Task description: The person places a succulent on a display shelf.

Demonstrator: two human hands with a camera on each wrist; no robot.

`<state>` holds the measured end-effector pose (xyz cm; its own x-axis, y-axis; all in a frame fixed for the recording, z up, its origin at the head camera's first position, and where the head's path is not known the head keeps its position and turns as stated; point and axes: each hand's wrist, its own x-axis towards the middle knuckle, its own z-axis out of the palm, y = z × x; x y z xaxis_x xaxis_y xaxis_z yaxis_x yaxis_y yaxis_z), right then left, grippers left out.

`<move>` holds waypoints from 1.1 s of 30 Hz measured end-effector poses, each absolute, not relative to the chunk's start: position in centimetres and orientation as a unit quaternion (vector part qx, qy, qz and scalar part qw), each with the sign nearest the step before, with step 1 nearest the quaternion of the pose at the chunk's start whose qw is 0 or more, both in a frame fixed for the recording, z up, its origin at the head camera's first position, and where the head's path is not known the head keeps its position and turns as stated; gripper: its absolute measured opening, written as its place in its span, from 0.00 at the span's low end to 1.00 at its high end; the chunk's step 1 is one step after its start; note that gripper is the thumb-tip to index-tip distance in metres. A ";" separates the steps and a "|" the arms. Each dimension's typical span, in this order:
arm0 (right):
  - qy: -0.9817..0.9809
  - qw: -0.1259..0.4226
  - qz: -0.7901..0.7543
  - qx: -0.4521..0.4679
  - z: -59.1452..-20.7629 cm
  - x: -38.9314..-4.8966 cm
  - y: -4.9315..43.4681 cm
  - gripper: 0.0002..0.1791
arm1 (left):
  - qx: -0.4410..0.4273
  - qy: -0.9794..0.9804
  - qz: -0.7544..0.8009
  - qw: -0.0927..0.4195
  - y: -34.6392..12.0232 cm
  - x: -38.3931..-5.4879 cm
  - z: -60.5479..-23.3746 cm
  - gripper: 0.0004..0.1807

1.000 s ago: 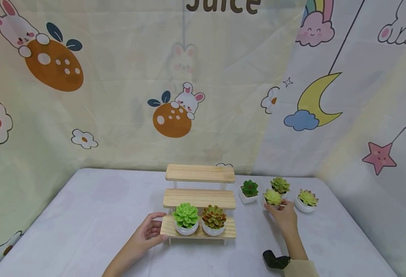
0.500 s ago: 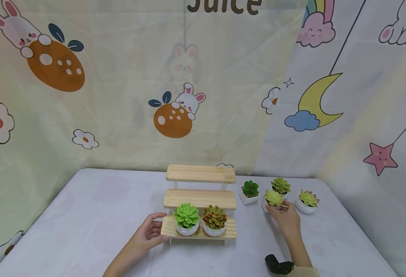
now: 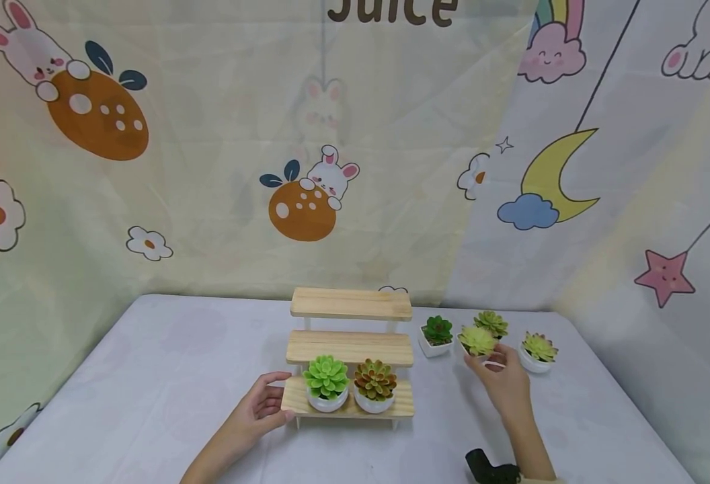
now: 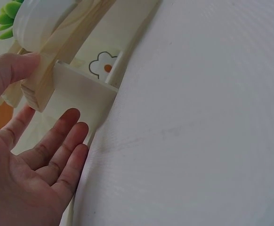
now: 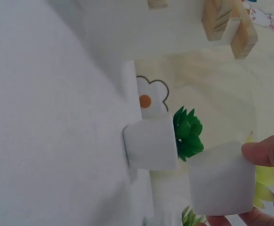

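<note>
My left hand (image 3: 252, 410) grips the left end of the lowest board of a three-tier wooden stand (image 3: 349, 346). In the left wrist view its thumb (image 4: 21, 66) presses the board's end, while the other fingers are spread below. A bright green succulent (image 3: 326, 376) and a reddish-brown succulent (image 3: 375, 380), both in round white pots, sit on that lowest board. My right hand (image 3: 506, 386) pinches the white pot (image 5: 221, 181) of a yellow-green succulent (image 3: 477, 341) between thumb and fingers. That pot hangs off the table in the right wrist view.
A dark green succulent (image 3: 437, 331) in a square white pot stands right of the stand. Two more potted succulents, one behind (image 3: 491, 323) and one to the right (image 3: 539, 347), are near my right hand. A black object (image 3: 491, 468) lies by the right wrist. Printed cloth hangs behind the white table (image 3: 210, 349).
My right hand has raised the yellow-green succulent slightly from the table, its pot now tilted a little. The left hand keeps its grip on the stand.
</note>
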<state>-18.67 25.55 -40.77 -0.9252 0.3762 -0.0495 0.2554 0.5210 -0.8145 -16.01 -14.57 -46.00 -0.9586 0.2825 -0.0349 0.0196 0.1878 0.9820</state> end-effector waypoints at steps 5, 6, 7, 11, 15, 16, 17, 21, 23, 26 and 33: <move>-0.875 0.069 0.451 -0.165 -39.4 -18.2 24.4 0.46 | 0.094 0.763 0.631 0.103 -14.6 -15.9 -45.9 0.35; -0.875 0.070 0.451 -0.162 -39.0 -18.1 24.1 0.46 | 0.094 0.763 0.632 0.104 -14.6 -15.9 -45.8 0.35; -0.875 0.071 0.453 -0.158 -38.8 -18.0 23.9 0.47 | 0.096 0.762 0.632 0.102 -14.6 -15.9 -45.8 0.35; -0.872 0.088 0.460 -0.143 -38.2 -17.7 22.8 0.48 | 0.093 0.761 0.634 0.103 -14.5 -15.8 -45.7 0.35; -0.873 0.115 0.457 -0.128 -38.0 -17.5 21.6 0.44 | 0.094 0.762 0.632 0.104 -14.5 -15.9 -45.7 0.35; -0.872 0.117 0.459 -0.122 -37.8 -17.5 21.4 0.43 | 0.095 0.762 0.632 0.103 -14.5 -15.9 -45.8 0.35; -0.872 0.118 0.461 -0.116 -37.7 -17.4 21.2 0.43 | 0.094 0.763 0.632 0.103 -14.5 -15.9 -45.8 0.35; -0.873 0.101 0.467 -0.094 -36.8 -17.2 20.5 0.41 | 0.095 0.761 0.634 0.104 -14.5 -15.9 -45.8 0.35; -0.875 0.091 0.467 -0.084 -36.4 -17.1 20.1 0.41 | 0.095 0.759 0.635 0.104 -14.5 -15.9 -45.8 0.35; -0.877 0.088 0.468 -0.067 -36.2 -17.0 19.5 0.40 | 0.105 0.757 0.637 0.100 -14.6 -15.9 -45.8 0.35; -0.878 0.106 0.466 -0.009 -36.1 -16.9 18.2 0.36 | 0.110 0.757 0.637 0.101 -14.6 -15.9 -45.9 0.35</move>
<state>-16.86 18.21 -36.08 -0.9775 0.1145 0.1773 -0.0826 0.5653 -0.8207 -15.88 -14.58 -45.92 -0.9555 0.2946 -0.0120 0.0386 0.1653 0.9855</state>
